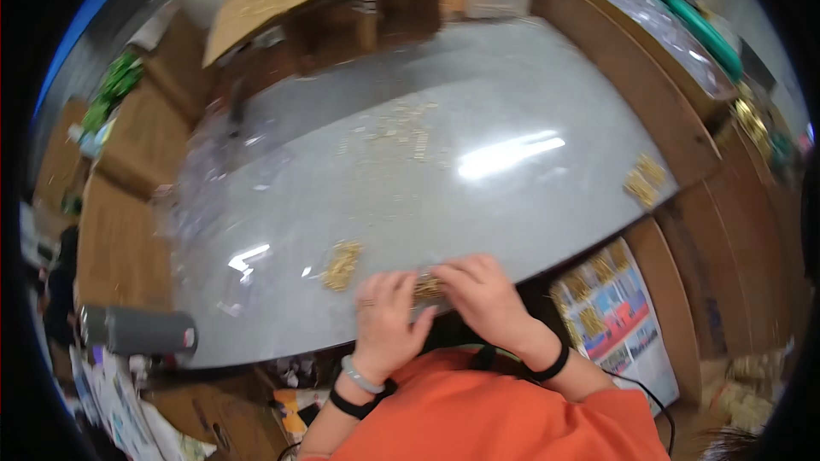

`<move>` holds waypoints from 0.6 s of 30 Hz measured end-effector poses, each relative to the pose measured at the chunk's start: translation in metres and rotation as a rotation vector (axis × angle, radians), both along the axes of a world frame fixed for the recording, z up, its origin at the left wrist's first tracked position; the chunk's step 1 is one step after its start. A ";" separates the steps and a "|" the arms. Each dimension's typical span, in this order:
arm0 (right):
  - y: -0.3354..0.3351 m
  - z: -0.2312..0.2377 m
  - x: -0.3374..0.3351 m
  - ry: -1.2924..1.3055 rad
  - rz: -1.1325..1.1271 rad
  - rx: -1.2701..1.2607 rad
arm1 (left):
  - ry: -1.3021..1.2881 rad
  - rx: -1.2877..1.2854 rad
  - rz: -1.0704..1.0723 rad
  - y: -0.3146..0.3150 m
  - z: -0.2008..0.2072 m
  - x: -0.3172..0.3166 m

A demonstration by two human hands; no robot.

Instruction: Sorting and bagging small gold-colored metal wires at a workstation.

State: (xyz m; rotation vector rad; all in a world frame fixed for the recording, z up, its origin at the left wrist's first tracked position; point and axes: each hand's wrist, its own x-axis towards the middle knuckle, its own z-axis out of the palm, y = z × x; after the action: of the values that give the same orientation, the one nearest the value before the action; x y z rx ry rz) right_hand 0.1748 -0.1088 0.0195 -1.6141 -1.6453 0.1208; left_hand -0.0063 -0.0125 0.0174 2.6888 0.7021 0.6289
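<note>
At the grey table's [478, 205] near edge, the left hand [386, 318] and right hand [485, 297] pinch, fingers closed, a small gold pile [427, 284] (another gold heap [342, 265] lies just left).

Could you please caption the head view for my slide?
Both hands, left and right, press a clear bag of gold pieces on a grey table.

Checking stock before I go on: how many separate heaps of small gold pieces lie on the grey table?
3: one heap left of the left hand, one under both hands, one at the table's right edge. Others may be hidden.
</note>
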 end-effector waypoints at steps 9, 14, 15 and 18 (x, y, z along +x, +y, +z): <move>0.018 0.015 0.003 0.451 -0.029 -0.134 | -0.061 -0.133 -0.070 0.007 -0.009 -0.006; 0.023 -0.010 -0.005 0.288 -0.099 0.059 | -0.058 -0.117 -0.084 0.006 -0.008 -0.003; 0.023 -0.011 -0.008 0.305 -0.100 0.083 | -0.056 -0.107 -0.077 0.007 -0.007 -0.004; 0.016 -0.013 -0.012 0.357 -0.139 0.144 | -0.088 -0.097 -0.049 0.006 -0.011 -0.006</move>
State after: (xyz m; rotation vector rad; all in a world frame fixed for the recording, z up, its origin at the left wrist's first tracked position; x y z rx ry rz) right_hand 0.1627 -0.0926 0.0064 -1.4935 -1.2388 0.2016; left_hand -0.0126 -0.0061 0.0068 2.5650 0.6257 0.6781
